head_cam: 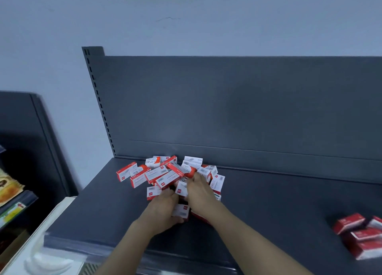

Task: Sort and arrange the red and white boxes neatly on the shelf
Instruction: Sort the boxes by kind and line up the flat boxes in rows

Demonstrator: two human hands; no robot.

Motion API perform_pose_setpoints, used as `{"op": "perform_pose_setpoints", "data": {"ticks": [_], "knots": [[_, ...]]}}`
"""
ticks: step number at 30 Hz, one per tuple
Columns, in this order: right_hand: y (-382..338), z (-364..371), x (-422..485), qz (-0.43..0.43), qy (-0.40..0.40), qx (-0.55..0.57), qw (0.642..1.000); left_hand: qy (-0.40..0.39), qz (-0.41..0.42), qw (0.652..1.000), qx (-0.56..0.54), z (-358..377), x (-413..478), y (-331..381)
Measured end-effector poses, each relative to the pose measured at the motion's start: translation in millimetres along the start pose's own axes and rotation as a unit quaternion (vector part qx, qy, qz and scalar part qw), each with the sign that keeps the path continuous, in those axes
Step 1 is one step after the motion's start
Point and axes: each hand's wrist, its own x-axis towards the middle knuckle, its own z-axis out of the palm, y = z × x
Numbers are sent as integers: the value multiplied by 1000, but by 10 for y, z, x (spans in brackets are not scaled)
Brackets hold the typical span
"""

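Observation:
A loose heap of several small red and white boxes lies on the dark grey shelf, near its back panel. Both hands are in the near side of the heap. My left hand curls around a box at the front of the pile, thumb under it. My right hand rests palm down on the boxes just to the right, fingers bent over them; whether it grips one is hidden. A second, smaller group of red and white boxes sits at the shelf's right front.
The shelf's upright back panel rises behind the heap, with a slotted post at its left. Another dark shelving unit with packaged goods stands at the far left. A white surface lies below the shelf's left front corner.

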Motion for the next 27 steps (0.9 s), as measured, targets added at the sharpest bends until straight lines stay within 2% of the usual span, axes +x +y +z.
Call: {"op": "perform_pose_setpoints", "data": {"ticks": [4, 12, 15, 20, 27], "knots": [[-82, -75, -88, 0, 4, 14, 1000, -12, -26, 999, -38, 81, 33, -49], [-59, -133, -252, 31, -5, 42, 999, -18, -69, 997, -27, 64, 53, -31], [-25, -134, -290, 45, -5, 60, 997, -2, -51, 999, -3, 23, 43, -3], [162, -257, -407, 59, 43, 114, 991, 28, -35, 999, -5, -143, 42, 131], [828, -707, -760, 135, 116, 181, 967, 119, 23, 992, -46, -444, 264, 875]]}}
